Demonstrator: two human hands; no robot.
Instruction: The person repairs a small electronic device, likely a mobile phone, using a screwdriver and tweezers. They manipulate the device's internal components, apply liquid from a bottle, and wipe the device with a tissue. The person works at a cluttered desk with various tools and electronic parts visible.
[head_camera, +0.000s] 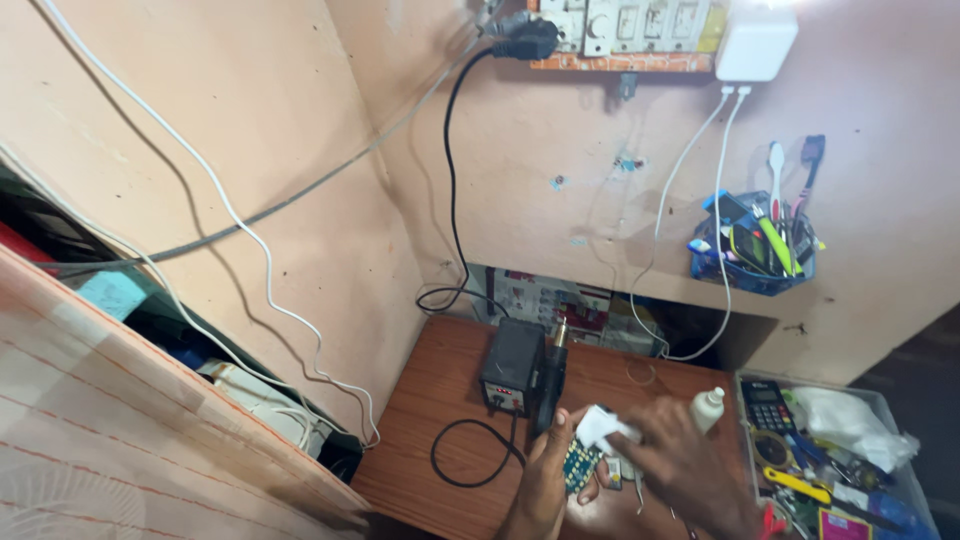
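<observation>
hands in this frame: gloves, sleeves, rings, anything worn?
Both are bare. The left hand shows no glove, and no sleeve on the visible forearm down to the frame's bottom edge. The right hand is motion-blurred; no glove shows, and no sleeve down to the wrist. No ring, watch or band can be made out on either, though the blur and small size leave fine detail uncertain.

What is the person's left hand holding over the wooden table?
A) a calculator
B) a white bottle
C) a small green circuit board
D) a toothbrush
C: the left hand grips a small green circuit board, while the right hand presses a white cloth against it.
</observation>
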